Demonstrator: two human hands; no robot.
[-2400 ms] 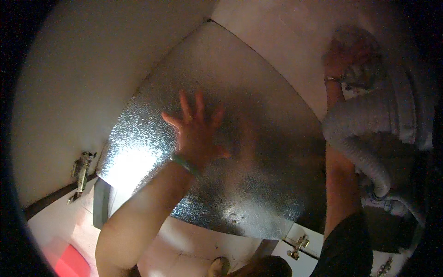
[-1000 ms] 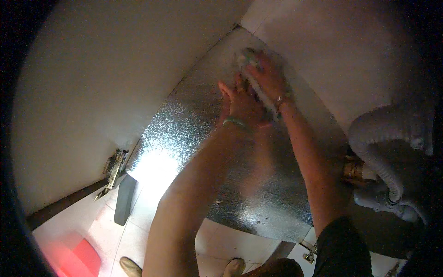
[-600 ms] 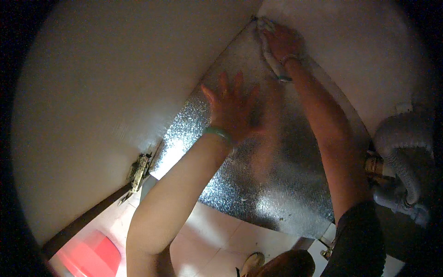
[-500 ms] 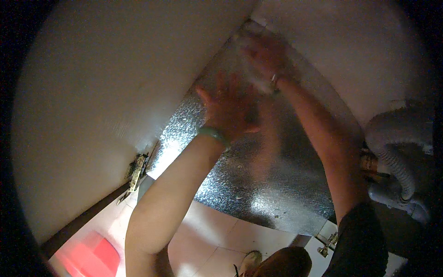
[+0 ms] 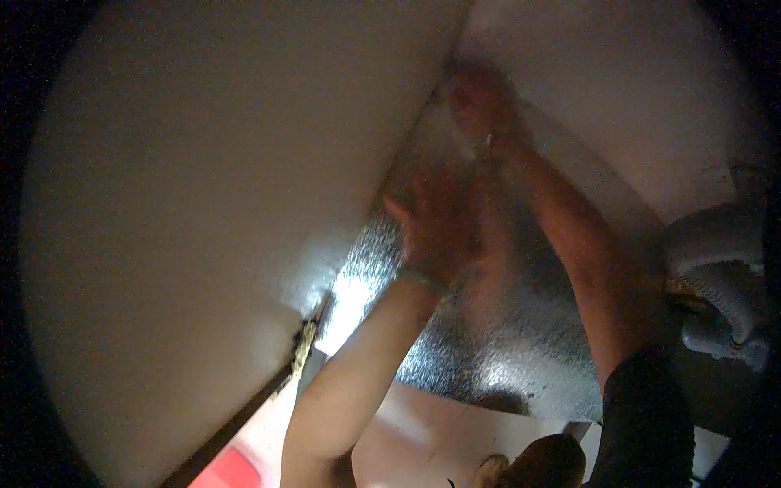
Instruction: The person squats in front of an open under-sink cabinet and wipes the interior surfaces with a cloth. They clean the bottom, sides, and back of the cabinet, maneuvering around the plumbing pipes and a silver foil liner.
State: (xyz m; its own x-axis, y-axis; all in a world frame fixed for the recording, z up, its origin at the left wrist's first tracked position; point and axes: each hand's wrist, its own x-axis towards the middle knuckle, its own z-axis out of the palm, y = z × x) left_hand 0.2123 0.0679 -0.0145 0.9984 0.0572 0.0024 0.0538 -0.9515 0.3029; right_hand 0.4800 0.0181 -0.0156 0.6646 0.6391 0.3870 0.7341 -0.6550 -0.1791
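My left hand (image 5: 443,224) lies with its fingers spread over a dark, speckled, shiny base panel (image 5: 529,342) that looks wet. It holds nothing, and a green bangle (image 5: 423,279) circles its wrist. Farther in, at the dim far corner, my right hand (image 5: 482,102) is blurred, its fingers looking curled and pressed down. A pale, cloth-like patch (image 5: 462,140) shows beside and under the right hand, too smeared to name for sure. Reflections of my arms show on the panel.
A large pale panel (image 5: 203,163) rises on the left, with a metal hinge (image 5: 304,350) at its lower edge. Grey corrugated drain pipe (image 5: 728,297) bends at the right. Below lie light floor tiles (image 5: 431,423), a red plastic object (image 5: 232,470) and my foot (image 5: 492,470).
The view has shifted, so panel, hinge and pipe appear farther right and lower. My right hand has moved slightly at the far corner, its fingers now more curled; my left hand stays spread.
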